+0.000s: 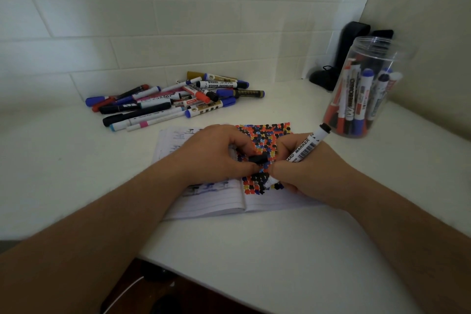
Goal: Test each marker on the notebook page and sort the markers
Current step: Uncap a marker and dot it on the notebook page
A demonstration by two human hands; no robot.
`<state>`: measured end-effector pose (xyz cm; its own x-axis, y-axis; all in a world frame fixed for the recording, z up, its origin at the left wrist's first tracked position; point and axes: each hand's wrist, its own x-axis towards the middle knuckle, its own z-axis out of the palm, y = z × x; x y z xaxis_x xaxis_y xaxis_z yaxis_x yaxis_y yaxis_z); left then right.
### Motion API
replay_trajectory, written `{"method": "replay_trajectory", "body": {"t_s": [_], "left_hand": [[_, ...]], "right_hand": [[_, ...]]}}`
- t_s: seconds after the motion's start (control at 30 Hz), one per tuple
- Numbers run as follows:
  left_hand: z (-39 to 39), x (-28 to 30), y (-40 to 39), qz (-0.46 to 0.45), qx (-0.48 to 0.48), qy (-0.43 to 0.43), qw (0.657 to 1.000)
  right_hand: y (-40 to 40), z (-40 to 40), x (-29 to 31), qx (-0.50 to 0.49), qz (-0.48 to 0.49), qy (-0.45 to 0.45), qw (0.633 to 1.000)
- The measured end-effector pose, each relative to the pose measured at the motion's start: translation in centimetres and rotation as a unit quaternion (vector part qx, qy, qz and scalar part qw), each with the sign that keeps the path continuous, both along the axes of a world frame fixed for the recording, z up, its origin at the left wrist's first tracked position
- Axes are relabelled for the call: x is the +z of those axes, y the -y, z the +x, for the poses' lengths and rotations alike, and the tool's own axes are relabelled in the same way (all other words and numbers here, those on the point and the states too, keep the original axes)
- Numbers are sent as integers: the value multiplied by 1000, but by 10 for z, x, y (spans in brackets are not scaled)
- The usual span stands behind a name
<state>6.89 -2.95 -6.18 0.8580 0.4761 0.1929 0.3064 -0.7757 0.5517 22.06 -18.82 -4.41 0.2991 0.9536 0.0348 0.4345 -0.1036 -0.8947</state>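
black, red, blue and yellow dabs crowd the right-hand page of the open notebook [254, 201], which lies flat on the white table [254, 250] and serves as the anchor for everything else. over that dotted page the right hand [313, 171] grips a whiteboard marker [303, 149] — fingers curled round its white barrel, the printed label and barcode facing up, the black end cap tilted up and away toward the far right, the tip down on or just above the black dabs near the notebook's spine; whether it touches the paper cannot be told. the left hand [216, 153] rests on the notebook's left page and pinches a small black cap [258, 159] between thumb and fingertips, the cap lying sideways just beside the right hand's knuckles. beyond the notebook, up and to the left against the tiled wall [153, 20], a loose pile of markers [173, 100] lies scattered — blue, red, black and pink caps pointing in many directions. to the notebook's far right stands a clear plastic jar [369, 89], upright and lidless, with a cluster of markers [356, 99] standing inside it, red, blue and black ends down. behind the jar, in the corner, a dark object [341, 58] leans against the wall; what it is cannot be made out.
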Motion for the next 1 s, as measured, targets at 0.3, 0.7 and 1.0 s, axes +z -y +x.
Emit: {"method": "replay_trajectory", "body": {"t_s": [0.3,0.7,1.0], "left_hand": [[0,0,1,0,1,2,1000],[-6,1,-1,-98,-6,58,993],[-6,3,-1,-92,1,43,995]], "right_hand": [[0,2,-2,19,-11,30,999],[-4,32,10,-17,106,-205,973],[-6,29,7,-18,111,-172,979]]}}
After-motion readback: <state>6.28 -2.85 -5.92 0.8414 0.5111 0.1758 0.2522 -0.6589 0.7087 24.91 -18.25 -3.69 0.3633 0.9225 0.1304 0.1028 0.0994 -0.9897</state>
